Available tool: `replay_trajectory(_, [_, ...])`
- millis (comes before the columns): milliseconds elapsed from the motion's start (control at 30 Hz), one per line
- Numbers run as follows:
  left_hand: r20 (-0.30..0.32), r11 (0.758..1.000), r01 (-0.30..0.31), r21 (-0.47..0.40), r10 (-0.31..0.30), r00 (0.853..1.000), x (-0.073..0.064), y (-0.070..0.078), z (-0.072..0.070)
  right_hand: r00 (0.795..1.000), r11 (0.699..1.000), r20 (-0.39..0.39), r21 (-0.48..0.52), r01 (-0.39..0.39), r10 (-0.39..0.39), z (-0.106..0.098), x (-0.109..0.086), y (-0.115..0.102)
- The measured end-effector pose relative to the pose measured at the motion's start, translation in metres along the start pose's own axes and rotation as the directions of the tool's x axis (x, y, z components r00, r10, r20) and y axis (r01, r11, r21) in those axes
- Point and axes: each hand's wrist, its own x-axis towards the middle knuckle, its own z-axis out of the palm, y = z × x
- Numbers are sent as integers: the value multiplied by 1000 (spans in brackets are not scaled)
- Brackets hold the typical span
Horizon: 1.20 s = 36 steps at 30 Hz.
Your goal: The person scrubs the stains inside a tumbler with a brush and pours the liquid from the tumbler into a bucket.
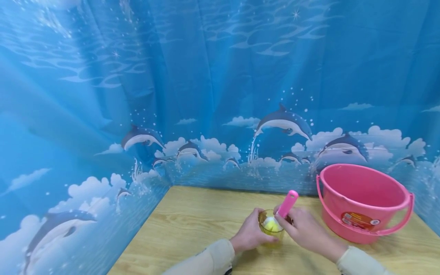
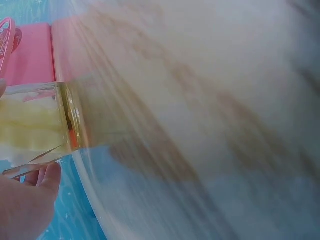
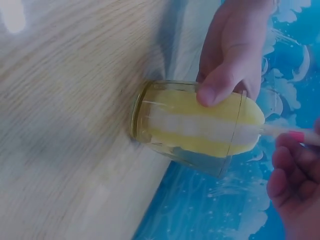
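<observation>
A clear, yellow-tinted drinking glass stands upright on the table, and my left hand grips its side. Inside it is the yellow-and-white sponge head of a cup brush, reaching well down the glass and bulging out a little at the rim. My right hand holds the brush by its bright pink handle, which slants up out of the glass. The left wrist view shows the glass's thick base close to the table and my left fingers along its wall. Some right fingertips are hidden behind the handle in the head view.
A large pink bucket with its handle hanging down stands on the right of the wooden table. Behind and to the left hangs a blue curtain printed with dolphins and clouds, meeting the table's back edge.
</observation>
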Motion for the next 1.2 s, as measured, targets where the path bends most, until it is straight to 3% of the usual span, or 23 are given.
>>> replay_trajectory(133, [8, 1000, -7, -27, 7, 1000, 0, -1, 0, 988, 988, -44, -53, 145, -148, 3, 1, -4])
replay_trajectory(200, [11, 999, -11, -46, 11, 1000, 0, -1, 0, 983, 982, -36, -71, 176, -179, 3, 2, -7])
replay_trajectory(400, [8, 999, -22, -48, 23, 1000, 0, -2, 0, 988, 984, 40, -94, 150, -147, 2, 9, -9])
replay_trajectory(533, [20, 998, -19, -52, 20, 1000, 0, -3, -1, 991, 996, 134, -76, 39, -29, -1, 17, -11])
replay_trajectory(667, [25, 1000, 0, -26, 1, 1000, 1, -2, -2, 971, 992, 212, -74, -99, 112, -3, 27, -11])
replay_trajectory(867, [17, 1000, -7, 30, 6, 1000, 2, -1, -1, 955, 975, 199, -40, -217, 221, -5, 40, -4])
replay_trajectory(1000, [16, 1000, -24, 17, 23, 1000, 3, -2, -1, 930, 940, 168, 43, -338, 327, -7, 45, 4])
replay_trajectory(1200, [6, 999, -47, 19, 47, 999, 2, -1, 0, 872, 861, 115, 140, -489, 476, -9, 40, 11])
